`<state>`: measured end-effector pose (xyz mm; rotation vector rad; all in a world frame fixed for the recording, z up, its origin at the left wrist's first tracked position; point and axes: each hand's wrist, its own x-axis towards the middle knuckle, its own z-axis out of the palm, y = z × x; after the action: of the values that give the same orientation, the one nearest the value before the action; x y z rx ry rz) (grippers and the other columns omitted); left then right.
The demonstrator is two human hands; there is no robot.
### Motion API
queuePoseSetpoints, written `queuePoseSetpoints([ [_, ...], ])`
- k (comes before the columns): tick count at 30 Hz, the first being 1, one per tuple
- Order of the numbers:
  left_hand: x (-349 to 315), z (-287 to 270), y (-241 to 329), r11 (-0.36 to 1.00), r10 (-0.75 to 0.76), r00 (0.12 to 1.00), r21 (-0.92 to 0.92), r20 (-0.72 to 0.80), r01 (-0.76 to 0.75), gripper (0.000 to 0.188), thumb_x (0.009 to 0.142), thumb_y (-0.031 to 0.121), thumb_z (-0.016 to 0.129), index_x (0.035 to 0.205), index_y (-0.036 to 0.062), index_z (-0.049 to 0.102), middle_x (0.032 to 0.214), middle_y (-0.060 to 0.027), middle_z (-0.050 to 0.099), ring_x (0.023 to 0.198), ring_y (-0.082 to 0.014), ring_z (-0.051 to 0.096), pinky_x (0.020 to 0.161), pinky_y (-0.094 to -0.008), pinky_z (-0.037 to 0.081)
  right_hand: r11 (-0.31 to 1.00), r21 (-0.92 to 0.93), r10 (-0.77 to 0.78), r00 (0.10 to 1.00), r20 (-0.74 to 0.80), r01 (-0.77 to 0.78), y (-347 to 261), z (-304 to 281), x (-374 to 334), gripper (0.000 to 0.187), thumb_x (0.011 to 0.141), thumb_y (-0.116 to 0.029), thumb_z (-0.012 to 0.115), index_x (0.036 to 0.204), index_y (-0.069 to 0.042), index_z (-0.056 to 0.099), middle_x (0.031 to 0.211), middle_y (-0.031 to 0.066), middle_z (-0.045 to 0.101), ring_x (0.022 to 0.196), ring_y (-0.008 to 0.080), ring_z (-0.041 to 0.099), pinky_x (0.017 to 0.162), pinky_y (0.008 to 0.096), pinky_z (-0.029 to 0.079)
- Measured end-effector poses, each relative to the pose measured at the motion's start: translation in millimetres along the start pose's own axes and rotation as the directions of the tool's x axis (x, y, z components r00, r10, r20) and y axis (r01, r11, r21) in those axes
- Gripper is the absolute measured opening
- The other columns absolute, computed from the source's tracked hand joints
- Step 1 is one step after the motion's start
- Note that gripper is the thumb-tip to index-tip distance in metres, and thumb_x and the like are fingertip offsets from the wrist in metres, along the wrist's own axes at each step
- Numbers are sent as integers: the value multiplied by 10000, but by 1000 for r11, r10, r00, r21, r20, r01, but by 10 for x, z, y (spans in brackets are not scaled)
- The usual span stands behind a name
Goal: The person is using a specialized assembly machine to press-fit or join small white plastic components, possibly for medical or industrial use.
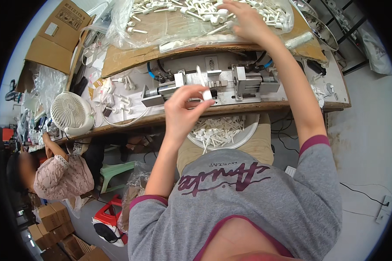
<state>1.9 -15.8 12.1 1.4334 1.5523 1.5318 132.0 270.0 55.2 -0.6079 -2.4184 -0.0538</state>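
Observation:
My left hand point(184, 111) pinches a white stemmed plastic piece point(206, 92) between thumb and fingers, its thin stem pointing up and away from me. It is held just in front of the metal clamping fixture point(213, 85) on the bench. My right hand point(247, 21) reaches out over a heap of similar white pieces point(191, 9) at the far side. Its fingers and thumb are spread, and one piece point(217, 29) lies close by the thumb. The heap rests on a clear plastic bag point(161, 30) over cardboard.
A white tub point(252, 132) of the same pieces sits in my lap, below the bench edge. At left stand a white fan point(69, 112), loose pieces point(124, 102) and an open cardboard box point(56, 37). Another person point(63, 174) sits beyond the fan. Blue air hoses point(150, 70) join the fixture.

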Motion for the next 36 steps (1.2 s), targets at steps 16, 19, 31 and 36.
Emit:
queuePoseSetpoints([
  [16, -17, 205, -420, 611, 226, 928, 699, 297, -372, 251, 748, 133, 751, 986, 74, 695, 1233, -69, 657, 720, -256, 695, 636, -338, 548, 985, -129, -90, 980, 179, 114, -36, 59, 161, 357, 811, -15, 625, 1159, -81, 579, 1021, 99, 625, 874, 287, 655, 708, 396, 532],
  [19, -21, 216, -415, 628, 178, 940, 703, 290, -335, 243, 753, 142, 750, 983, 83, 700, 1242, -58, 652, 693, -263, 693, 618, -340, 548, 1000, 26, 9, 997, 79, -11, -68, -101, 153, 358, 816, -52, 639, 1169, -18, 587, 903, 171, 618, 831, 302, 637, 735, 356, 506],
  [31, 178, 180, 66, 897, -107, 990, -439, -93, 55, 398, 848, -3, 714, 1233, -19, 613, 1099, -114, 685, 877, -143, 671, 749, -250, 559, 926, 43, -342, 882, -323, 375, -1029, -229, -751, 381, 740, -44, 667, 1113, -116, 636, 977, 78, 627, 787, 227, 621, 643, 333, 543],
  [36, 139, 73, 88, 907, -51, 999, -420, -10, 42, 341, 814, -59, 720, 1148, -43, 652, 1061, -113, 681, 941, -159, 668, 789, -262, 570, 933, 145, -263, 900, -347, 329, -1299, -150, -1083, 383, 703, -69, 691, 1084, -104, 655, 994, 68, 619, 750, 227, 594, 606, 327, 520],
])
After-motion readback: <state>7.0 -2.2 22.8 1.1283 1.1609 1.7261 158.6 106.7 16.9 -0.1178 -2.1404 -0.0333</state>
